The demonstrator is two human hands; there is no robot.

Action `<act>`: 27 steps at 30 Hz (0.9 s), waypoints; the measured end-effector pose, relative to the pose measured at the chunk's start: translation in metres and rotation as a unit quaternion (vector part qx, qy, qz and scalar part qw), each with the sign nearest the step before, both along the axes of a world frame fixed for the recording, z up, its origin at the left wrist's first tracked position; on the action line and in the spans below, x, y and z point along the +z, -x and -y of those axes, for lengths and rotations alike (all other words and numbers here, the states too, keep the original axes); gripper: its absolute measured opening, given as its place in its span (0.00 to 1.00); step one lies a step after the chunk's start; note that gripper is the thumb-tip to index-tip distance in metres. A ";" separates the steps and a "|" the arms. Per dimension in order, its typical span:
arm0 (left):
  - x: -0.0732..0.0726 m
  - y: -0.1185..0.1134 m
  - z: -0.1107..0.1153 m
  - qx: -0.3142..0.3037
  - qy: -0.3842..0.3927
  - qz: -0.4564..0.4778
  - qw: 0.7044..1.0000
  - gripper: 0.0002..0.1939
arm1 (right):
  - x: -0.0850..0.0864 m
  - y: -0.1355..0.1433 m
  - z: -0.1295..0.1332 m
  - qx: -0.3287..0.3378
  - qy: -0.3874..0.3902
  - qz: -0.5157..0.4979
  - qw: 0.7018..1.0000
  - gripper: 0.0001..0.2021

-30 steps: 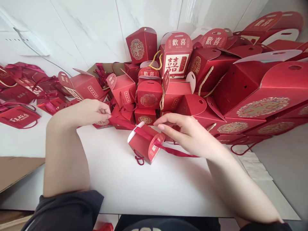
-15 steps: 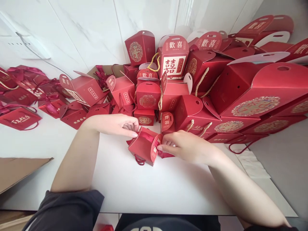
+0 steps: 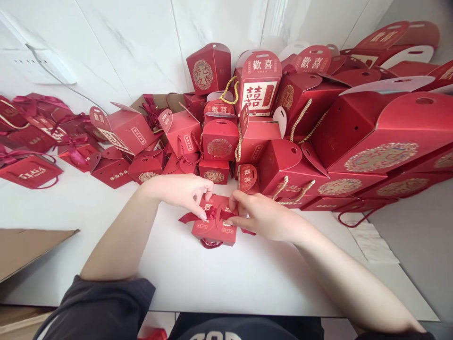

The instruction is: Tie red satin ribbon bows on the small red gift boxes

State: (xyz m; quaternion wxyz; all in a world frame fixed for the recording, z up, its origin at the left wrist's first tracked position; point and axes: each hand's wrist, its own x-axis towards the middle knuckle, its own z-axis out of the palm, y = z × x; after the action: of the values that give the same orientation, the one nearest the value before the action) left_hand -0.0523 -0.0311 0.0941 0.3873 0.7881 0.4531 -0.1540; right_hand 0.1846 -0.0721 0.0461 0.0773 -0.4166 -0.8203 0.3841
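Observation:
A small red gift box point(image 3: 213, 229) with gold print stands on the white table point(image 3: 198, 278) in front of me. A dark red ribbon point(image 3: 188, 216) runs across its top, its ends sticking out left and right. My left hand point(image 3: 184, 191) pinches the ribbon at the box's top left. My right hand point(image 3: 256, 215) pinches it at the top right, fingertips almost meeting those of the left. A red cord handle point(image 3: 208, 244) pokes out under the box.
A big heap of red gift boxes point(image 3: 318, 123) fills the back and right against the white wall. More small red boxes and ribboned bags point(image 3: 31, 141) lie at the left. A brown cardboard sheet point(image 3: 24, 250) lies at the table's left edge.
Both hands have come together over the box. The ribbon, stretched wide a second ago, is now gathered on top, and the box has turned to face me.

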 end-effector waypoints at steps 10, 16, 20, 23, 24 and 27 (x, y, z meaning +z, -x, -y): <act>0.037 0.038 0.011 0.040 -0.015 -0.009 0.999 0.26 | 0.022 -0.024 -0.002 0.018 0.093 -0.100 0.990 0.10; 0.050 0.064 0.015 0.055 -0.032 -0.033 0.997 0.17 | 0.029 -0.029 0.000 -0.029 0.001 -0.099 0.995 0.08; 0.056 0.077 0.014 0.022 -0.047 0.063 0.997 0.24 | 0.036 -0.032 0.005 -0.058 -0.035 -0.140 0.988 0.06; 0.054 0.087 0.010 0.018 -0.063 0.142 0.988 0.27 | 0.043 -0.036 0.010 -0.094 -0.064 -0.174 0.978 0.06; 0.052 0.089 0.009 0.024 -0.066 0.167 0.983 0.26 | 0.045 -0.038 0.012 -0.109 -0.079 -0.187 0.973 0.07; 0.043 0.090 0.004 0.007 -0.052 0.286 0.957 0.20 | 0.048 -0.041 0.016 -0.155 -0.163 -0.231 0.946 0.06</act>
State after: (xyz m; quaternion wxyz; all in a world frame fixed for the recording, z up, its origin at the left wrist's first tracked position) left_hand -0.1425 -0.0352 0.1370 0.4606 0.8147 0.3366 0.1042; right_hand 0.2255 -0.0876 0.0944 0.3904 -0.4204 -0.7565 0.3139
